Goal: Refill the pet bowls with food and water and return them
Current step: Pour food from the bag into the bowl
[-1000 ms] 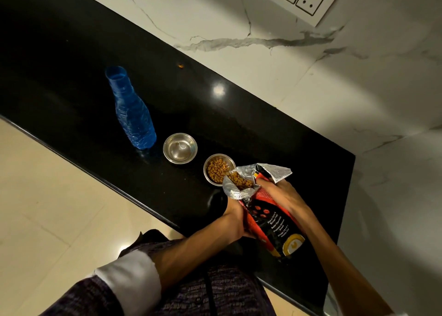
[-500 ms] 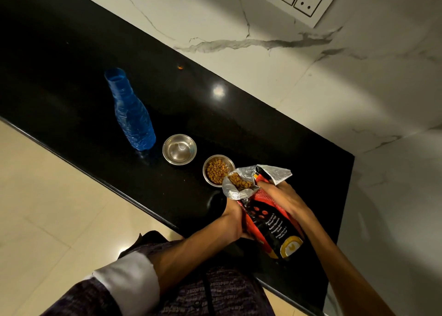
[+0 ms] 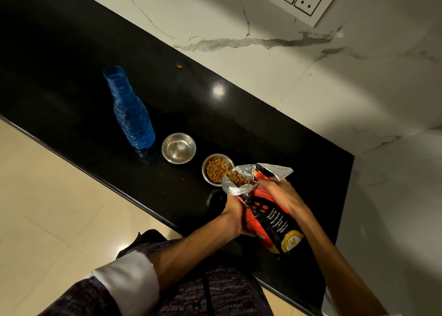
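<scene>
So on the black counter (image 3: 71,59) there's one food bag (image 3: 267,217), one blue bottle (image 3: 130,117) and two little steel bowls, that's the whole lineup. The bottle stands upright with no cap, just beside the first bowl (image 3: 179,148), which has no kibble in it. The second bowl (image 3: 216,169) sits next over, close to the counter's front edge, and it's got kibble (image 3: 215,168) piled in it. The bag is tipped over with its open silver mouth right at that bowl's rim, and more kibble shows in the opening. Two hands on the bag: the left hand (image 3: 235,216) grips its left side from below, fingers wrapped round it, forearm reaching up from a rolled-back sleeve (image 3: 126,287). The right hand (image 3: 282,196) clamps the top near the opening, fingers curled over the red part, arm stretched in from the lower right.
</scene>
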Demonstrator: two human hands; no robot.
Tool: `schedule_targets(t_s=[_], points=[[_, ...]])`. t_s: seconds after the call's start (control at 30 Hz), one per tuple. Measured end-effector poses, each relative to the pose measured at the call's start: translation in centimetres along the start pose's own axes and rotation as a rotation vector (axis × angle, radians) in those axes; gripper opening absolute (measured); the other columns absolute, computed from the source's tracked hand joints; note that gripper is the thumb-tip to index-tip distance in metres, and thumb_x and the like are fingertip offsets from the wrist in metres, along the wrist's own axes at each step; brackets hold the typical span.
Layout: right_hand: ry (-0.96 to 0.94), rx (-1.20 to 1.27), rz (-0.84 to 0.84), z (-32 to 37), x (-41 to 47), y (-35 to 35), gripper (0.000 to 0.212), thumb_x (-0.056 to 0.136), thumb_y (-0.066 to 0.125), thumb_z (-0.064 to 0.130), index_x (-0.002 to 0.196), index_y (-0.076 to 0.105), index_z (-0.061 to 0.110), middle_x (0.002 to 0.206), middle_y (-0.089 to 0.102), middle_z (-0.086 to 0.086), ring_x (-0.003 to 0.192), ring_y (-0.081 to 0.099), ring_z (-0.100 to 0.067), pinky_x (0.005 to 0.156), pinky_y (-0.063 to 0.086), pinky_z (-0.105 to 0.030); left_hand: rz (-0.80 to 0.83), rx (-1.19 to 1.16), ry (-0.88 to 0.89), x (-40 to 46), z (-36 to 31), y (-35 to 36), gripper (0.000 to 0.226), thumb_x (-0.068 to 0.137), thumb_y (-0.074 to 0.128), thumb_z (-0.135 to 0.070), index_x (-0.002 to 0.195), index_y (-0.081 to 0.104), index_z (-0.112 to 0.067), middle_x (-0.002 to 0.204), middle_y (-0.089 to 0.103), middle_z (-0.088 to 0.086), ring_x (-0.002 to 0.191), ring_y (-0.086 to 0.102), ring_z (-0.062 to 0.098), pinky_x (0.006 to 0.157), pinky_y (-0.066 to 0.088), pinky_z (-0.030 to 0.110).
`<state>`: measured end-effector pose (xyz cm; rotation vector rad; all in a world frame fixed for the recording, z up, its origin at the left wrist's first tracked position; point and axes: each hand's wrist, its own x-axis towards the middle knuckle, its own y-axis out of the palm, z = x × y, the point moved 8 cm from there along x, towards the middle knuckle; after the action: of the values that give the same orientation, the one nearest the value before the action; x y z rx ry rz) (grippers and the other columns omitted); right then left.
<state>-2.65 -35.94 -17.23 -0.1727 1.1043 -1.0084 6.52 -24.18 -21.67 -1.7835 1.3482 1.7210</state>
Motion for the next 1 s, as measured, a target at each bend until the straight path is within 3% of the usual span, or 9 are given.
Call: schedule_targets(t_s=[0.1, 0.23, 0.3, 0.4, 0.6, 0.67, 0.8, 0.9, 1.0], points=[[0.007, -0.011, 0.007, 0.1, 0.0, 0.1, 0.027, 0.09, 0.063, 0.065, 0.088, 0.067, 0.038, 0.094, 0.075, 0.001, 0.087, 0.075, -0.023, 0.093, 0.059, -0.043, -0.034, -0.042, -0.011, 0.1, 0.0, 0.1, 0.097, 0.097, 0.005, -0.079, 0.128, 0.067, -0.011, 0.12, 0.07, 0.021, 0.124, 0.061, 0.045, 0.102, 0.048, 0.067], [0.005, -0.001, -0.008, -0.1, 0.1, -0.1, 0.027, 0.089, 0.063, 0.064, 0.089, 0.069, 0.037, 0.094, 0.076, -0.001, 0.087, 0.075, -0.024, 0.093, 0.059, -0.044, -0.054, -0.059, 0.0, 0.9, 0.1, -0.3, 0.101, 0.094, 0.005, -0.083, 0.128, 0.067, -0.011, 0.115, 0.072, 0.021, 0.115, 0.065, 0.044, 0.096, 0.051, 0.065], [0.013, -0.016, 0.01, 0.1, 0.1, 0.0, 0.029, 0.09, 0.063, 0.063, 0.092, 0.072, 0.035, 0.093, 0.077, -0.001, 0.085, 0.076, -0.023, 0.09, 0.06, -0.042, -0.036, -0.06, -0.003, 0.7, -0.1, -0.2, 0.1, 0.095, 0.005, -0.082, 0.131, 0.065, -0.011, 0.12, 0.07, 0.021, 0.122, 0.062, 0.045, 0.091, 0.05, 0.063], [0.047, -0.018, 0.024, -0.1, 0.0, 0.0, 0.026, 0.093, 0.062, 0.06, 0.09, 0.069, 0.035, 0.091, 0.076, -0.004, 0.081, 0.076, -0.024, 0.087, 0.06, -0.04, -0.024, -0.017, 0.008, 1.1, -0.1, -0.2, 0.094, 0.098, 0.005, -0.078, 0.126, 0.066, -0.011, 0.102, 0.072, 0.017, 0.119, 0.064, 0.043, 0.089, 0.051, 0.061], [0.043, -0.033, 0.008, -0.1, 0.0, 0.1, 0.027, 0.091, 0.061, 0.064, 0.086, 0.063, 0.037, 0.096, 0.075, -0.004, 0.086, 0.075, -0.024, 0.093, 0.059, -0.043, -0.009, -0.01, 0.0, 1.0, -0.1, 0.0, 0.097, 0.096, 0.001, -0.08, 0.118, 0.069, -0.013, 0.095, 0.07, 0.015, 0.124, 0.061, 0.045, 0.101, 0.048, 0.065], [0.043, -0.035, -0.015, -0.3, 0.2, -0.1, 0.029, 0.09, 0.059, 0.067, 0.092, 0.064, 0.039, 0.1, 0.074, -0.005, 0.091, 0.074, -0.025, 0.096, 0.058, -0.045, -0.012, -0.009, 0.002, 1.1, -0.1, 0.0, 0.099, 0.097, 0.001, -0.08, 0.126, 0.067, -0.012, 0.1, 0.07, 0.015, 0.126, 0.06, 0.045, 0.102, 0.048, 0.066], [0.056, -0.056, 0.005, -0.5, 0.2, 0.1, 0.032, 0.09, 0.058, 0.069, 0.083, 0.061, 0.038, 0.096, 0.074, -0.003, 0.089, 0.074, -0.025, 0.096, 0.058, -0.046, -0.015, -0.015, -0.004, 1.1, 0.0, 0.0, 0.102, 0.095, 0.001, -0.082, 0.128, 0.066, -0.011, 0.121, 0.07, 0.021, 0.126, 0.06, 0.045, 0.104, 0.046, 0.068], [0.058, -0.072, -0.019, -0.6, 0.3, -0.2, 0.044, 0.085, 0.055, 0.078, 0.095, 0.063, 0.036, 0.104, 0.073, -0.004, 0.094, 0.073, -0.026, 0.098, 0.056, -0.045, -0.013, -0.035, -0.005, 1.1, -0.1, 0.2, 0.109, 0.087, 0.001, -0.09, 0.126, 0.068, -0.013, 0.105, 0.073, 0.018, 0.119, 0.064, 0.043, 0.097, 0.051, 0.065], [0.05, -0.089, -0.003, -0.6, 0.2, 0.1, 0.053, 0.085, 0.052, 0.082, 0.11, 0.069, 0.038, 0.107, 0.074, -0.003, 0.095, 0.072, -0.024, 0.097, 0.056, -0.043, -0.005, -0.038, -0.025, 0.9, 0.0, 0.1, 0.11, 0.087, 0.0, -0.089, 0.125, 0.067, -0.011, 0.103, 0.071, 0.018, 0.124, 0.061, 0.045, 0.097, 0.048, 0.066]])
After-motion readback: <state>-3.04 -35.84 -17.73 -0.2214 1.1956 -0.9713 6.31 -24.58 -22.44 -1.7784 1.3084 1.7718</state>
